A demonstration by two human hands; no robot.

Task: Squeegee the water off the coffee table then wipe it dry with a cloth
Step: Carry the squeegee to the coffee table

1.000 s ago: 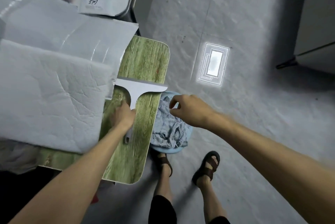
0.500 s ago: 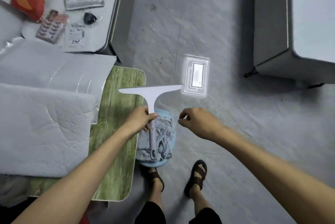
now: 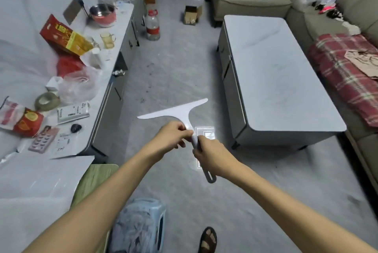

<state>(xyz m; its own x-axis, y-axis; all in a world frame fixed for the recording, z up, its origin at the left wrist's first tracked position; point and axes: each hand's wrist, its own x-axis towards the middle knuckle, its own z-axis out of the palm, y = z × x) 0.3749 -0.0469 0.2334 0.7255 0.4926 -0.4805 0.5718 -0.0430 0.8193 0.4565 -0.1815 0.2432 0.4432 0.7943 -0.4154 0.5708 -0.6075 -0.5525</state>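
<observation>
Squeegee (image 3: 177, 112): white, T-shaped, held in the air over the grey floor (image 3: 173, 64), just left of the coffee table's near corner. Blade is at the far end, tilted, with its right tip higher. Handle runs back toward the person.
Left hand (image 3: 171, 136): fingers curled round the handle just behind the blade neck.
Right hand (image 3: 213, 159): wrapped round the handle lower down. The grey loop end sticks out on its near side.
Coffee table (image 3: 276, 76): right of centre, pale top with rounded corners. Neither the squeegee nor either hand touches it. Cannot tell if the top is wet.
Cloth (image 3: 134, 230): crumpled, grey-blue, on a light blue stool (image 3: 161, 224) at the near edge, well apart from the table.
Left side: long cluttered sideboard (image 3: 120, 48), green wood-grain board (image 3: 95, 177) nearer.
Right side: sofa with plaid blanket (image 3: 345, 76).
Far floor: big water bottle (image 3: 153, 26).
</observation>
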